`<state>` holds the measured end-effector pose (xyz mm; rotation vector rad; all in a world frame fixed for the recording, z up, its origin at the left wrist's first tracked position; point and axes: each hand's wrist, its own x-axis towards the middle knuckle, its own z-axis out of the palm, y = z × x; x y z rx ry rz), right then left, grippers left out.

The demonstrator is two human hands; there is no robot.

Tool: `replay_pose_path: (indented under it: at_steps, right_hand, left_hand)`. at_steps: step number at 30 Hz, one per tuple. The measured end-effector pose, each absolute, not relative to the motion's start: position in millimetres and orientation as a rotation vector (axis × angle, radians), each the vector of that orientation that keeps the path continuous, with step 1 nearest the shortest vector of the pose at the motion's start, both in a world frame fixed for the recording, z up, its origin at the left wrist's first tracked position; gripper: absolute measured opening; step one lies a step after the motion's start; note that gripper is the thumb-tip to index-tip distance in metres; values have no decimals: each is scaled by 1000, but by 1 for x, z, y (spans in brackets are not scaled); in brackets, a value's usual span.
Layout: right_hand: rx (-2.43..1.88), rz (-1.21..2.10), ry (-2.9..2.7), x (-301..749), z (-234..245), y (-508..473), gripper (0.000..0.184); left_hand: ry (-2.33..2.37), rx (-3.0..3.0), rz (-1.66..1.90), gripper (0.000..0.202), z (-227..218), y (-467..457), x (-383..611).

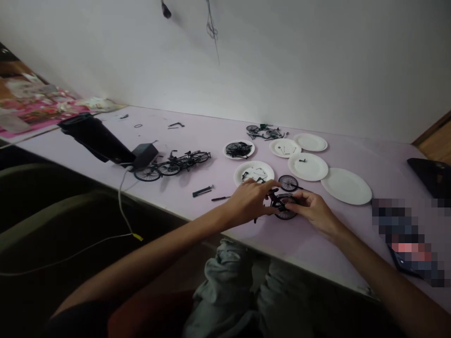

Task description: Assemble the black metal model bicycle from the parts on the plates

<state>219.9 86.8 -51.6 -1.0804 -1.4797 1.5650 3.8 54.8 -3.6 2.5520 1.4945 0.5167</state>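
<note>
A small black model bicycle (282,202) is held over the lilac tabletop (211,173), between the left hand (249,202) and the right hand (312,211). Its long axis is seen running roughly away from the person, tilted only slightly, so that the upper wheel (288,183) stands on the far side of the hands and the lower wheel (284,214) is kept on the near side.

The model is approached from both sides. The left hand's fingers (272,185) are extended rightward across its far part, though whether they are pinching it or only touching it cannot be told. The right hand's fingers (295,199) are curled closed against the frame near the lower wheel, and the model appears to be gripped by them. The right hand is judged slightly nearer to the lower wheel, the left hand's fingertips nearer to the upper wheel.

Just beyond the hands, 6 white paper plates (346,186) are spread across the tabletop, several bearing small black parts. A black-handled screwdriver (202,191) is lying to the left of the left hand, and further left, a long cluster of assembled black model bicycles (172,165) is laid out beside a black box (144,155).
</note>
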Motion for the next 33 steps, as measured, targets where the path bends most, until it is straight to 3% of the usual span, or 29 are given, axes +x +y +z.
replay_pose_path:
  at_steps: [5,11,23,28,33]
  right_hand:
    - [-1144,1573,-1498,220,-45,87,38]
    - [-1173,1683,-1657,222,-39,87,30]
    - [-1350,1756,-1671,203,-35,116,39]
    - [-1373,1780,-1585,209,-46,111,36]
    - [-1393,1738,-1475,214,-52,111,40]
  left_hand:
    - [1389,2533,413,37,1,82,10]
    - [1224,2588,306,36,5,108,6]
    - [753,2795,331,34,18,165,-22]
    - [1079,2682,712,29,25,175,-70]
    - [1168,2941,369,9,-8,175,-87]
